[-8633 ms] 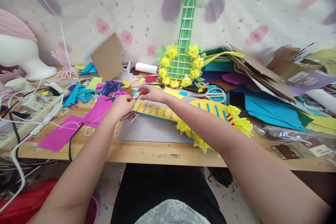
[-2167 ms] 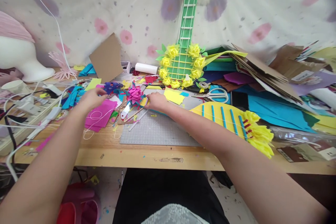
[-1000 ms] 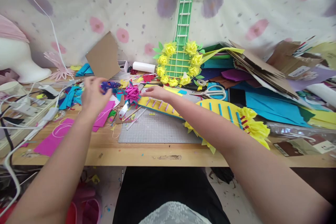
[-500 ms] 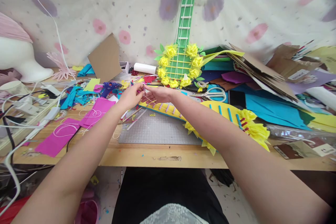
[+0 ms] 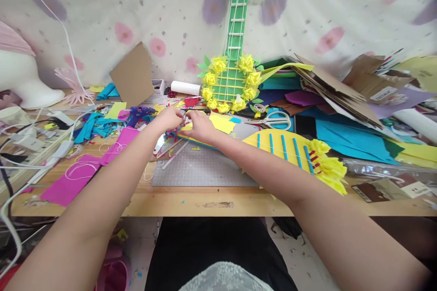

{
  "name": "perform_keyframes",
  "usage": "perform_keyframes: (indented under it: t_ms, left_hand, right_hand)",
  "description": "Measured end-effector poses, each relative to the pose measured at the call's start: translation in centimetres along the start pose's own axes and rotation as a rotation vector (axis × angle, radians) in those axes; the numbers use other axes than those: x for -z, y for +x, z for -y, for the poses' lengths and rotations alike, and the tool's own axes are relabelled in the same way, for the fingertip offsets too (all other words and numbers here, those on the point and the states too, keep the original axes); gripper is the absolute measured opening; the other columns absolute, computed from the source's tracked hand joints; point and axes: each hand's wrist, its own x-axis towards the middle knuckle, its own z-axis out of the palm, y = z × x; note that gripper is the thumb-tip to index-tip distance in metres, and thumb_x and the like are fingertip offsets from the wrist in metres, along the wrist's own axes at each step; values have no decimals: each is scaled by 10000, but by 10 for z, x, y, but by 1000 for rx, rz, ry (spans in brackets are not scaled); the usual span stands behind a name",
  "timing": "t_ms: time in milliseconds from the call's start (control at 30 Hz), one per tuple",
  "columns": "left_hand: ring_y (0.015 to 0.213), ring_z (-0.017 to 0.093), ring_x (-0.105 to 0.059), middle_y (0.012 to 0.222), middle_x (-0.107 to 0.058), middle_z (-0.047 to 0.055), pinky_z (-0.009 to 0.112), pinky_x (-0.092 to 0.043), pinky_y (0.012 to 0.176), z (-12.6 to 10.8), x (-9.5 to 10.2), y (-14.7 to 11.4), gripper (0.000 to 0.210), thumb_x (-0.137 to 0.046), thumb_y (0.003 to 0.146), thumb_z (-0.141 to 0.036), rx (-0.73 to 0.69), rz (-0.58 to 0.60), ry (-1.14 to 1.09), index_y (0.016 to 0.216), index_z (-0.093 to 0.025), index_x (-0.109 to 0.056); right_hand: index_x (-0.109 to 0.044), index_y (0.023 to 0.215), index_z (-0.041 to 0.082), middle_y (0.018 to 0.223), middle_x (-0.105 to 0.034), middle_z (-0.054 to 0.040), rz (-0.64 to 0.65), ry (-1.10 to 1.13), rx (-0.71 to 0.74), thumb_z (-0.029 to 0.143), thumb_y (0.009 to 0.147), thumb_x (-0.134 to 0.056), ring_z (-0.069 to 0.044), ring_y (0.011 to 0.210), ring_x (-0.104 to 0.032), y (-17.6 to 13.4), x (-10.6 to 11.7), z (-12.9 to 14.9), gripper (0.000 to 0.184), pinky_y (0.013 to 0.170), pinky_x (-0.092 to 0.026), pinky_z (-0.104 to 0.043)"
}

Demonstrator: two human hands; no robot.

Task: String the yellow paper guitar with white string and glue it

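Note:
A yellow craft guitar (image 5: 254,141) with blue and red strips across its body lies slantwise on the grey cutting mat (image 5: 205,170). Its yellow paper flowers bunch at the right end. A thin white string runs over the body. Over the far left end of the neck, my right hand (image 5: 201,127) curls its fingers inward, and what they pinch is hidden. My left hand (image 5: 169,119) is just beside it, fingertips closed together and almost meeting the right ones. Whatever the left fingers hold is too small to make out.
Behind, a green craft guitar (image 5: 235,47) ringed with yellow flowers leans on the wall. Scissors (image 5: 273,120) and a dark phone (image 5: 305,126) lie right of it. Magenta sheets (image 5: 73,179), a blue glue gun (image 5: 139,115) and cables are at left; cardboard (image 5: 336,88) is piled at right.
My right hand has turned from palm-up to palm-down, its fingers curling over the neck's end. The string stretched between my hands no longer shows. The view has shifted slightly right.

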Motion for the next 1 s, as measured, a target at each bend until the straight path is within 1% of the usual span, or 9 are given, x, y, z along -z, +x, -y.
perform_keyframes:
  t_ms: [200, 267, 333, 467, 567, 667, 767, 900, 1000]
  left_hand:
    - [431, 129, -519, 475, -515, -6, 237, -442, 480, 2, -7, 2, 138, -558, 699, -221, 39, 30, -38, 764, -161, -664]
    - [446, 150, -541, 469, -525, 3, 260, -459, 499, 3, -9, 2, 165, -546, 704, -223, 43, 25, -40, 787, -159, -674]
    - [492, 183, -578, 512, -578, 26, 298, -479, 542, 4, -9, 1, 210, -531, 713, -227, 19, -20, -34, 840, -161, -684]
    - [793, 219, -642, 849, -701, 58, 334, -487, 763, 9, -2, -6, 298, -521, 725, -221, -206, -210, 57, 982, -200, -671]
    - [978, 223, -592, 994, -688, 47, 338, -446, 863, 18, 0, -13, 375, -498, 729, -170, -406, -209, 256, 1075, -227, -633]
    - [1124, 261, -498, 1059, -654, 92, 406, -359, 962, 28, -4, -18, 434, -470, 731, -119, -605, -193, 530, 1138, -208, -595]
    - [1208, 259, -421, 1137, -612, 118, 458, -235, 1048, 37, -9, -18, 516, -431, 749, -99, -737, -175, 683, 1255, -183, -494]
    - [1282, 255, -347, 1206, -569, 141, 488, -65, 1106, 40, -10, -12, 699, -476, 708, -116, -778, -140, 770, 1385, -120, -298]
    - [1310, 279, -316, 1276, -517, 156, 531, 33, 1097, 36, -7, -8, 804, -538, 669, -200, -765, -70, 793, 1407, -114, -231]
  right_hand:
    - [-536, 1098, 171, 1135, -587, -93, -15, -2, -71, 420, 739, -612, -223, 1072, -525, 4, -14, -5, 443, 865, -430, -342]
    - [-544, 1091, 167, 1141, -592, -100, 7, -24, -77, 443, 745, -596, -228, 1066, -529, 5, -15, -6, 446, 862, -430, -342]
    - [-564, 1064, 161, 1131, -602, -111, 48, -53, -86, 496, 743, -578, -242, 1061, -531, 5, -15, -5, 465, 858, -430, -346]
    - [-603, 1033, 157, 1121, -611, -138, 168, -110, -120, 588, 717, -559, -287, 1096, -507, 8, -16, -3, 536, 855, -429, -359]
    - [-610, 1051, 168, 1155, -593, -143, 212, -121, -152, 589, 684, -596, -299, 1115, -497, 11, -19, -1, 558, 868, -426, -365]
    - [-610, 1064, 168, 1152, -590, -146, 202, -123, -171, 557, 678, -614, -299, 1103, -508, 12, -24, -1, 549, 868, -431, -367]
    - [-601, 1091, 151, 1129, -598, -153, 177, -125, -183, 539, 697, -596, -300, 1084, -525, 12, -28, -1, 553, 859, -439, -371]
    - [-604, 1090, 147, 1124, -606, -149, 144, -129, -185, 541, 710, -583, -290, 1065, -540, 10, -31, -1, 548, 860, -442, -367]
    - [-602, 1109, 155, 1112, -616, -149, 147, -142, -186, 557, 702, -589, -287, 1064, -540, 10, -32, -1, 572, 847, -449, -362]
